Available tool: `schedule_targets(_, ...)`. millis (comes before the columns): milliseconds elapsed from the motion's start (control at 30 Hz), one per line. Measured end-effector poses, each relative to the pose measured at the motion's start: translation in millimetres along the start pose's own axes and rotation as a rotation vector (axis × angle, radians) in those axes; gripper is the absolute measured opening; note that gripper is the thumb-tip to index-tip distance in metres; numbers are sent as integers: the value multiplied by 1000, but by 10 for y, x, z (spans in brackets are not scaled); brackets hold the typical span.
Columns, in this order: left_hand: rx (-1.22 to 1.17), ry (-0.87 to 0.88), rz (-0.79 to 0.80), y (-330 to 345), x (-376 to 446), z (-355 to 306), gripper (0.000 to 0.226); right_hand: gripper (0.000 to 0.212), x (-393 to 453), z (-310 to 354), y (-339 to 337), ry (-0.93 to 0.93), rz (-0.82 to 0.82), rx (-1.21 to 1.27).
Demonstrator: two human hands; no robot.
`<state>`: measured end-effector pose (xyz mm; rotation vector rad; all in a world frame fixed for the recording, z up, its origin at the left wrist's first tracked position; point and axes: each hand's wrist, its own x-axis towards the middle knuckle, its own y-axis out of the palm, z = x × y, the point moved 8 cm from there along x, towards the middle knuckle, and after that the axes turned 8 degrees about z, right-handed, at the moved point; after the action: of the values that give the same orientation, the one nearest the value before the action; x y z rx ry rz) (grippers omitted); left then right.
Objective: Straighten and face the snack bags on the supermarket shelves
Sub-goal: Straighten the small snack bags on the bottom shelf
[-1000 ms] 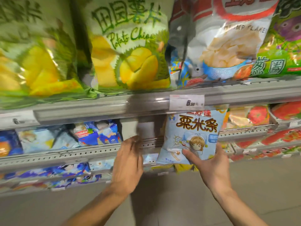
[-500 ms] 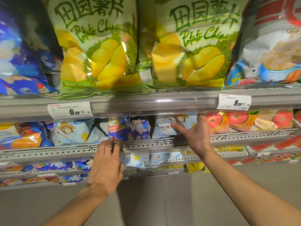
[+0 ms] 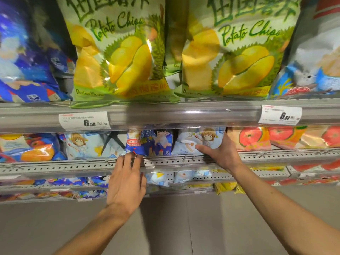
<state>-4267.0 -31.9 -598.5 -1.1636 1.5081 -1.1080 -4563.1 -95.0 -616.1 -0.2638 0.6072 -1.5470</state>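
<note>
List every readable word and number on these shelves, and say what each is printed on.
"Potato Chips": left green bag, top shelf.
"Potato Chips": right green bag.
"Durian Flav...", cut off: lower left corner of the left green bag; only "Duri" shows on the right one.
"6.50": left price tag.
"6.50": right price tag.
Large Chinese characters top both green bags, cropped.
Small print on the tags, the dark blue bag and the pale blue bag: too blurred.

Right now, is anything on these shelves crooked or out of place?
Yes. On the middle shelf the pale blue bag leans sideways, leaving a dark gap beside the dark blue bag. The left durian chips bag overhangs its shelf lip.
</note>
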Motion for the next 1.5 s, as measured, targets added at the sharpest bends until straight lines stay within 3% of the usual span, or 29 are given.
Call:
schedule_targets(200,-11,-9,29,23,-17,13,59,64,-56,25,-16,-42,56,-2)
schedule_targets(300,-71,0,28,0,-26,32,56,61,-142,-6,-49,-38,5,37)
schedule_targets(400,-185,22,12,3,-37,106,53,65,-286,21,-105,-67,-120,2)
schedule_targets(500,-329,68,-39,33,-106,193,45,76,-600,52,-137,-91,-354,-163)
schedule_targets(600,-441,40,-81,19,-236,322,35,61,-953,112,27,-118,-481,-186)
schedule_targets(767,-549,-62,-229,-204,-382,790,37,47,-1032,448,587,-212,-384,-135)
schedule_targets(967,-674,-222,-466,-568,-255,1655,57,66,-643,953,1069,-242,-326,-55)
schedule_targets(1100,-937,-37,-414,-707,149,1736,74,62,-206,1085,1289,-162,-156,128)
schedule_targets(1200,-1136,42,-234,-672,462,1756,90,73,7,1028,1379,-44,-109,203)
schedule_targets(1367,-1117,89,-3,-525,674,1875,46,88,157,868,1448,89,-70,206)
schedule_targets(1500,-1151,92,47,-479,724,1891,55,64,141,877,1464,87,-77,205)
